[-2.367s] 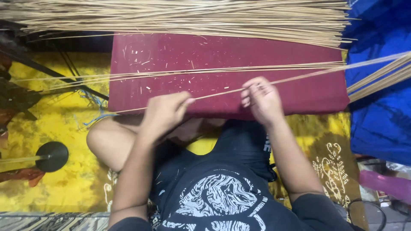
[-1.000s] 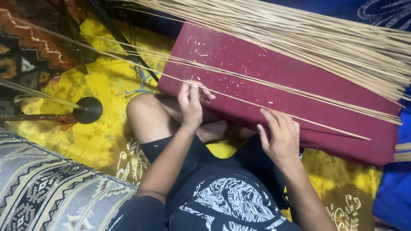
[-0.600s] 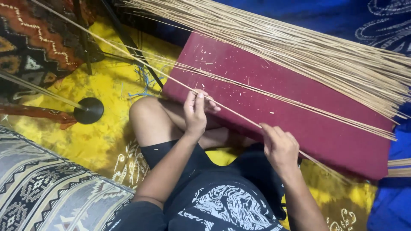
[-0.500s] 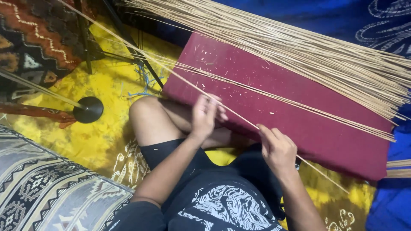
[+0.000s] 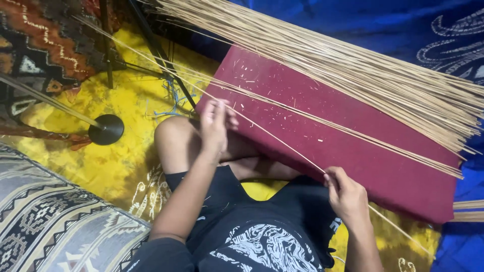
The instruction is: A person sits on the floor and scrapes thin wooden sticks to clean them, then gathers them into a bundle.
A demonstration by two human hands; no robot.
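Pale straw-coloured, one thin stick (image 5: 275, 137) runs slantwise over the maroon cushion (image 5: 353, 146) between both hands. The left hand (image 5: 216, 123) pinches it near the cushion's edge, and the right hand (image 5: 347, 194) pinches it lower down; the fingers there seem pressed together on it. Compared with half a second ago, the right hand sits a bit lower, and the stick bundle (image 5: 353, 70) lies unchanged

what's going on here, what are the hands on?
A seated person holds one thin cane strip between both hands: the left hand pinches it at the near edge of a maroon pad, and the right hand grips it lower down, by the lap. A big bundle of similar strips lies across the pad's far side.
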